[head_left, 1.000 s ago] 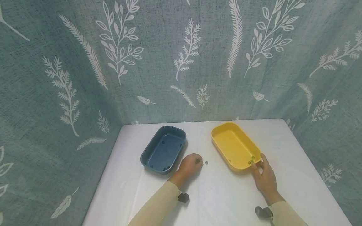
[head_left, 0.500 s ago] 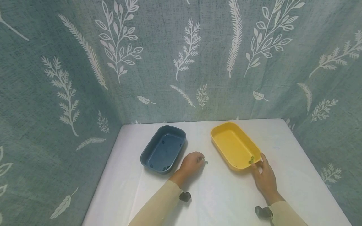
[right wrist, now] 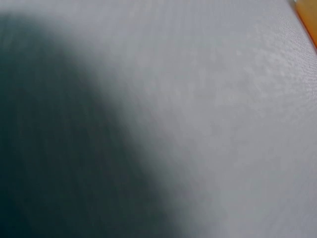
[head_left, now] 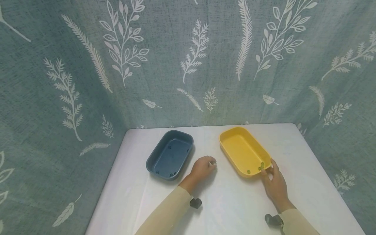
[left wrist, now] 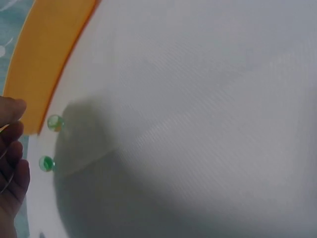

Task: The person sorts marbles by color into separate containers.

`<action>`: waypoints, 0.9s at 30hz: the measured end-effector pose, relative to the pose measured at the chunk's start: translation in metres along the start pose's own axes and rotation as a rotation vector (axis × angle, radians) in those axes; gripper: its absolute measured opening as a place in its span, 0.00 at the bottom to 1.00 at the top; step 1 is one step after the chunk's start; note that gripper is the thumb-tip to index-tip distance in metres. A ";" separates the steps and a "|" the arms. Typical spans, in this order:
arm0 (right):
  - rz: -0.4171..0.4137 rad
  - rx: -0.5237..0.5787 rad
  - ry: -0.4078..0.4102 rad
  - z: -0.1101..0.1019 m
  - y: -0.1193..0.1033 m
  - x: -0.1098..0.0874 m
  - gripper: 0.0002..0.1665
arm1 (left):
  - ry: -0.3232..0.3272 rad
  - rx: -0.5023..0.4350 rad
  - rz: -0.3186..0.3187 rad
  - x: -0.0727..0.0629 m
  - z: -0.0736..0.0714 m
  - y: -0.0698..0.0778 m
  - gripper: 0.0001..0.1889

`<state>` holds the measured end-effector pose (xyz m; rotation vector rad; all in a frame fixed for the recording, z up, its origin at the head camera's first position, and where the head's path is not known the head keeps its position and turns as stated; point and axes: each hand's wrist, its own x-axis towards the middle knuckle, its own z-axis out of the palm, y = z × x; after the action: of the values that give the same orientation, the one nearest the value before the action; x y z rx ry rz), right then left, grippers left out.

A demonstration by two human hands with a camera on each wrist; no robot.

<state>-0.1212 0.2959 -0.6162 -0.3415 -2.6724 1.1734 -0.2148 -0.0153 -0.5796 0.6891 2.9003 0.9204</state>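
Note:
In the head view my left hand (head_left: 203, 168) is low over the white table between two trays, its fingers bent, with a gap between thumb and fingers. The left wrist view has one green glass marble (left wrist: 55, 123) and a second green marble (left wrist: 47, 163) lying on the table close to the fingertips, apart from them. The head view hides both behind the hand. My right hand (head_left: 275, 186) grips the near right corner of the yellow tray (head_left: 235, 164). Several green marbles (head_left: 262, 165) sit in that corner, and a single marble (head_left: 248, 171) lies left of them.
A dark blue tray (head_left: 151, 159) with several marbles inside stands left of my left hand. Patterned green curtain (head_left: 164, 98) surrounds the table's back and sides. The right wrist view holds mostly blurred tablecloth (right wrist: 223, 124) and a corner of the yellow tray (right wrist: 309, 17).
My left hand has shifted a little right and away from me, covering the marble seen beside it earlier. One marble in the yellow tray has rolled right along the near wall. My right hand stays put.

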 end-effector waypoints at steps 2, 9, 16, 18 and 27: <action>-0.006 0.002 0.001 0.000 0.000 0.000 0.44 | 0.000 0.004 0.009 0.001 0.000 0.001 0.09; -0.006 -0.009 0.000 0.001 0.000 0.000 0.44 | 0.000 0.018 0.047 0.008 0.004 0.006 0.07; 0.003 -0.007 -0.003 0.001 0.001 0.000 0.43 | 0.002 0.013 0.067 0.011 0.006 0.011 0.07; 0.003 -0.007 -0.002 0.001 0.001 0.000 0.43 | 0.000 0.020 0.070 0.012 0.006 0.013 0.07; 0.017 -0.007 -0.011 0.000 -0.003 -0.001 0.44 | -0.034 0.031 0.069 0.014 0.008 0.024 0.08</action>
<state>-0.1211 0.2938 -0.6146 -0.3606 -2.6886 1.1748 -0.2165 0.0128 -0.5717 0.8041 2.8838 0.8639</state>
